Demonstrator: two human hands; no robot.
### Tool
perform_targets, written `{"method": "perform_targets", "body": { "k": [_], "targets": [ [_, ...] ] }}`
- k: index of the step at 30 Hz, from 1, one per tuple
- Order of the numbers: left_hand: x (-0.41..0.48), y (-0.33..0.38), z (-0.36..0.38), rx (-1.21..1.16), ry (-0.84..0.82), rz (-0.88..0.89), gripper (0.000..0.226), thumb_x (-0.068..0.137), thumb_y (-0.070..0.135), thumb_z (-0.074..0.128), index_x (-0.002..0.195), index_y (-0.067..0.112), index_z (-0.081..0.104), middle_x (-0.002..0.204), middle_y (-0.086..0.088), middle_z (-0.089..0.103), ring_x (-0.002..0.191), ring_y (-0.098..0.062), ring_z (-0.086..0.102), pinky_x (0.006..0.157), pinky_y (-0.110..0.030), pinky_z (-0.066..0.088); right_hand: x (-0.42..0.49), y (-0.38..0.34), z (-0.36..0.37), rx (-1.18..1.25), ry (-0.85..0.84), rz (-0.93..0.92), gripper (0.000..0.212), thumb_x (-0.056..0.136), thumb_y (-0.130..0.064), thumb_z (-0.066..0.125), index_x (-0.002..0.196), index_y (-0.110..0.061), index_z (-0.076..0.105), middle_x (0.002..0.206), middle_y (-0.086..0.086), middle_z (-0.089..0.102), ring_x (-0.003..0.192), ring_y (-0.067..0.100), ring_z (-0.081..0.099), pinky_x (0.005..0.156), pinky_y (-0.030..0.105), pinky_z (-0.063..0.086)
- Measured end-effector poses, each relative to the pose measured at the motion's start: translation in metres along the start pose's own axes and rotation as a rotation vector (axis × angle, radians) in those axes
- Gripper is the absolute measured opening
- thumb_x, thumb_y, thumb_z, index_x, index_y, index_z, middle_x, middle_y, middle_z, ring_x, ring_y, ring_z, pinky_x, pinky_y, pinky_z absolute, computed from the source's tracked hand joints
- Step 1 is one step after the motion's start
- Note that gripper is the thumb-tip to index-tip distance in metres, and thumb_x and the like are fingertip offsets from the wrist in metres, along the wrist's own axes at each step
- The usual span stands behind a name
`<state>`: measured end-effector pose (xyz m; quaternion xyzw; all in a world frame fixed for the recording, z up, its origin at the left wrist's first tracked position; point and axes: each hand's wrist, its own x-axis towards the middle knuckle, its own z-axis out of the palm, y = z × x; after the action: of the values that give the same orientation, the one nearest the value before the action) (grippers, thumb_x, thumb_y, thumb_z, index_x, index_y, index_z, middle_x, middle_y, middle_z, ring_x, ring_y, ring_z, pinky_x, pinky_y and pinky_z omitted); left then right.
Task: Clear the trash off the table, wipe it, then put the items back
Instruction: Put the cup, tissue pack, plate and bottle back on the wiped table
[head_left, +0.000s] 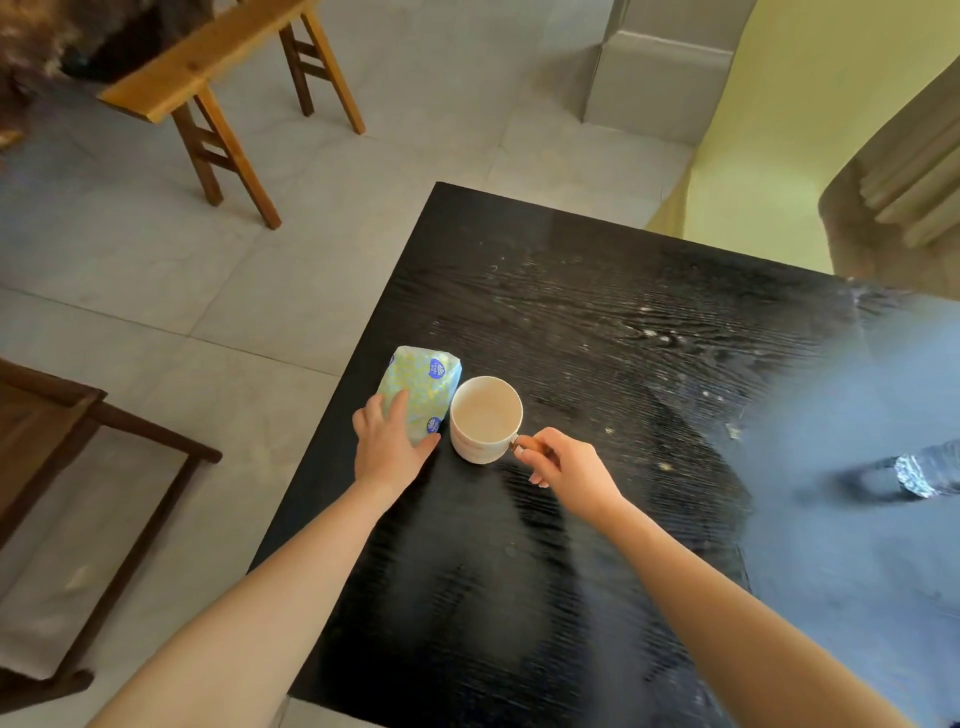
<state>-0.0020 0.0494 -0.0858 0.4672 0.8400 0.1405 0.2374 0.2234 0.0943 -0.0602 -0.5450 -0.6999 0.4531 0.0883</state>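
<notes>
Table (597, 322) looks wiped, so the items seem to be returning. Near its left edge stands the cup (485, 418); the right hand (566, 467) pinches its handle. Touching the cup's left, the tissue pack (420, 387) lies under the left hand (387, 441), flat and spread.

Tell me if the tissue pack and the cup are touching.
Cannot tell. In the head view the tissue pack sits right beside the cup; its rim overlaps the pack's edge, showing neither gap nor contact.

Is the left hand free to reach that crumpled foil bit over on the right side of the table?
Probably not easily. The left hand rests on the tissue pack at the table's left edge; the foil scrap lies far right, beyond the mug and the right hand.
</notes>
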Motion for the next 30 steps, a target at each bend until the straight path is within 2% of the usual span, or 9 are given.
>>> {"method": "perform_targets", "body": {
  "k": [4,8,10,13,16,18,20,23,30],
  "targets": [
    [-0.002,0.004,-0.007,0.063,-0.058,-0.012,0.079,0.082,0.032,0.066,0.146,0.02,0.022,0.151,-0.014,0.021,0.136,-0.036,0.018,0.099,-0.048,0.039,-0.002,-0.001,-0.003,0.037,-0.02,0.031,0.021,0.091,-0.035,0.059,0.093,-0.014,0.06,0.087,-0.009,0.069,0.065,0.012,0.064,0.076,0.032,0.056],
    [-0.004,0.011,-0.026,0.184,-0.139,-0.048,0.077,0.084,0.029,0.063,0.146,0.02,0.019,0.156,-0.015,0.015,0.142,-0.037,0.013,0.107,-0.048,0.032,0.0,0.007,-0.012,0.017,-0.054,0.073,0.033,0.084,-0.044,0.064,0.103,-0.018,0.058,0.102,-0.011,0.065,0.086,0.018,0.065,0.083,0.037,0.055],
    [-0.006,0.018,-0.039,0.243,-0.195,-0.051,0.066,0.086,0.03,0.06,0.142,0.017,0.029,0.151,-0.013,0.027,0.137,-0.035,0.025,0.103,-0.047,0.036,0.003,0.011,-0.022,-0.027,-0.111,0.113,0.041,0.083,-0.043,0.064,0.113,-0.017,0.055,0.109,-0.004,0.062,0.09,0.02,0.061,0.086,0.038,0.052],
    [-0.009,0.035,-0.061,0.299,-0.244,-0.034,0.047,0.087,0.033,0.054,0.129,0.015,0.046,0.131,-0.012,0.05,0.119,-0.033,0.047,0.091,-0.041,0.044,0.004,0.013,-0.045,-0.125,-0.194,0.175,0.045,0.086,-0.033,0.063,0.123,-0.011,0.05,0.101,0.002,0.059,0.086,0.02,0.054,0.08,0.033,0.047],
    [-0.016,0.066,-0.081,0.413,-0.312,0.007,0.046,0.091,0.036,0.048,0.133,0.018,0.049,0.132,-0.01,0.053,0.116,-0.028,0.053,0.084,-0.034,0.043,0.001,0.009,-0.074,-0.208,-0.252,0.206,0.045,0.085,-0.032,0.064,0.124,-0.011,0.053,0.098,0.001,0.057,0.085,0.019,0.053,0.072,0.029,0.044],
    [-0.022,0.092,-0.091,0.458,-0.324,0.058,0.045,0.092,0.037,0.047,0.133,0.017,0.05,0.131,-0.009,0.054,0.116,-0.027,0.053,0.079,-0.032,0.04,-0.005,0.004,-0.099,-0.301,-0.318,0.223,0.048,0.085,-0.037,0.062,0.126,-0.014,0.052,0.106,0.0,0.057,0.083,0.017,0.055,0.066,0.026,0.047],
    [-0.028,0.122,-0.098,0.442,-0.323,0.147,0.043,0.093,0.032,0.049,0.133,0.016,0.05,0.133,-0.009,0.054,0.118,-0.025,0.052,0.083,-0.032,0.042,-0.014,-0.004,-0.127,-0.428,-0.405,0.261,0.053,0.085,-0.047,0.057,0.131,-0.021,0.049,0.124,-0.001,0.055,0.099,0.02,0.06,0.081,0.035,0.054],
    [-0.039,0.17,-0.105,0.4,-0.371,0.271,0.046,0.095,0.033,0.049,0.138,0.015,0.045,0.143,-0.006,0.047,0.128,-0.025,0.046,0.099,-0.034,0.042,-0.039,-0.02,-0.169,-0.556,-0.491,0.331,0.056,0.091,-0.051,0.047,0.139,-0.022,0.042,0.141,0.001,0.047,0.125,0.028,0.05,0.102,0.047,0.045],
    [-0.072,0.293,-0.085,0.478,-0.592,0.65,0.046,0.097,0.035,0.045,0.138,0.014,0.046,0.142,-0.004,0.048,0.129,-0.021,0.046,0.103,-0.031,0.037,-0.113,-0.009,-0.256,-0.449,-0.37,0.508,0.063,0.093,-0.055,0.041,0.148,-0.028,0.025,0.151,0.0,0.036,0.13,0.025,0.046,0.106,0.047,0.041]
  ]
}}
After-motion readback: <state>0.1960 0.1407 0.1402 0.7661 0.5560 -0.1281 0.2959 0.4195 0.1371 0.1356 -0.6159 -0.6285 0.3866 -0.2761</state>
